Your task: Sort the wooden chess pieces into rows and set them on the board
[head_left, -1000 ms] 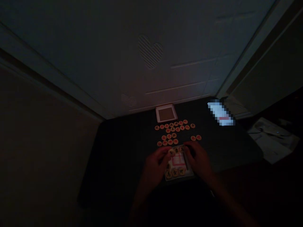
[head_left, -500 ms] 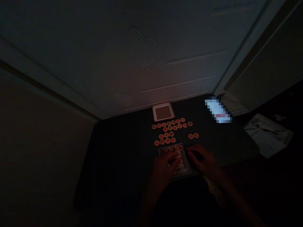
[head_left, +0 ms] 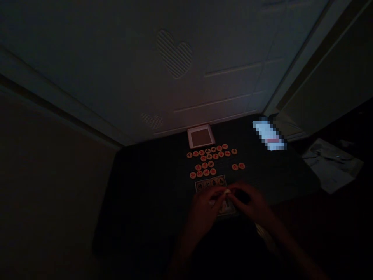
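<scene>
The scene is very dark. My left hand [head_left: 205, 208] and my right hand [head_left: 250, 202] meet over a small open box [head_left: 211, 183] holding round game pieces at the near edge of a dark table [head_left: 145, 186]. Their fingertips come together around one pale round piece [head_left: 227, 191], fingers curled. Which hand grips it I cannot make out. Beyond the box lie several orange round pieces [head_left: 211, 155] in loose rows, and two more pieces [head_left: 238, 166] lie apart to the right.
A white square box lid [head_left: 200, 136] lies at the table's far edge by the wall. A blurred bright object [head_left: 269, 134] sits at the far right corner. Papers [head_left: 330, 163] lie on a surface to the right.
Both hands have drawn together from the box's two sides to its middle, and a pale piece now shows between their fingertips. The view has shifted slightly.
</scene>
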`<state>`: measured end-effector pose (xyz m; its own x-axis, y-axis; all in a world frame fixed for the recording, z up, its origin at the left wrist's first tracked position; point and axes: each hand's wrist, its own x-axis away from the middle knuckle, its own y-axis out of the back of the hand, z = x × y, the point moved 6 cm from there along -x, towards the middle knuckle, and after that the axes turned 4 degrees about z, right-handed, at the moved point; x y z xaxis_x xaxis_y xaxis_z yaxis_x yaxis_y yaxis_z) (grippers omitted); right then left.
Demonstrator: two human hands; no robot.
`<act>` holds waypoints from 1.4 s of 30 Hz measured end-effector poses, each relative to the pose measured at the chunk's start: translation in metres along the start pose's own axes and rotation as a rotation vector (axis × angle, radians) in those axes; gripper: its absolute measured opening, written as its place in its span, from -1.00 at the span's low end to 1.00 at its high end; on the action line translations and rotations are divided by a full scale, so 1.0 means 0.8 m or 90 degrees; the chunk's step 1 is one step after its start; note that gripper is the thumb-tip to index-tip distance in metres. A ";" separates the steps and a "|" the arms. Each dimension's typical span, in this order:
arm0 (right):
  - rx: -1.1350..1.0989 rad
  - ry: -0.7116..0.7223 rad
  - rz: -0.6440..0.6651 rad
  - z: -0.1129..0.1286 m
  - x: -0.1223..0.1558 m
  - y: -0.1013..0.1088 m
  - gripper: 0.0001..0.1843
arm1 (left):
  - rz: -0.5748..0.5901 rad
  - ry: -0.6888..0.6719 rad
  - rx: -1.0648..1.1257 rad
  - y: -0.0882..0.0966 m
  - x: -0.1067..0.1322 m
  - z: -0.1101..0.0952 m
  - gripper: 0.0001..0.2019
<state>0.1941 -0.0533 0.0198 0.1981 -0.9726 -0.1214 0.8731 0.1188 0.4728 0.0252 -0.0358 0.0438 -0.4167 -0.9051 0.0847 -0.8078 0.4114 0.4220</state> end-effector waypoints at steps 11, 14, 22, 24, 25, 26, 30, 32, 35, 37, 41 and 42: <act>-0.013 -0.024 -0.030 0.000 0.002 -0.002 -0.79 | 0.011 -0.058 -0.029 0.003 0.001 -0.013 -0.78; -0.014 -0.033 -0.040 0.000 0.003 -0.002 -0.81 | 0.019 -0.059 -0.040 -0.002 0.001 -0.012 -0.77; -0.009 -0.052 -0.047 -0.003 0.006 0.002 -0.82 | 0.007 -0.054 -0.114 0.000 0.006 -0.010 -0.76; -0.005 -0.060 -0.050 -0.006 0.005 0.004 -0.81 | 0.002 -0.048 -0.150 0.006 0.009 -0.006 -0.73; -0.002 -0.061 -0.049 -0.007 0.004 0.005 -0.80 | -0.001 -0.046 -0.174 0.009 0.010 -0.005 -0.72; 0.002 -0.060 -0.048 -0.009 0.004 0.005 -0.80 | -0.005 -0.044 -0.198 0.012 0.011 -0.003 -0.72; 0.018 -0.055 -0.037 -0.011 0.001 0.004 -0.79 | 0.011 -0.045 -0.269 0.016 0.012 -0.004 -0.77; 0.023 -0.055 -0.036 -0.012 0.000 0.003 -0.79 | 0.036 -0.041 -0.284 0.012 0.012 -0.008 -0.82; 0.028 -0.053 -0.033 -0.013 -0.001 0.002 -0.79 | 0.063 -0.032 -0.291 0.005 0.013 -0.011 -0.90; 0.030 -0.049 -0.030 -0.013 -0.001 0.002 -0.80 | 0.081 -0.031 -0.289 -0.001 0.013 -0.011 -0.90; 0.031 -0.043 -0.023 -0.013 -0.004 0.000 -0.80 | 0.117 -0.039 -0.282 -0.011 0.011 -0.007 -0.86; 0.033 -0.043 -0.022 -0.013 -0.005 0.000 -0.81 | 0.126 -0.043 -0.278 -0.013 0.010 -0.006 -0.87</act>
<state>0.1976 -0.0475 0.0110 0.1360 -0.9874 -0.0805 0.8540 0.0757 0.5147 0.0324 -0.0478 0.0446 -0.5825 -0.7991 0.1487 -0.4662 0.4783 0.7442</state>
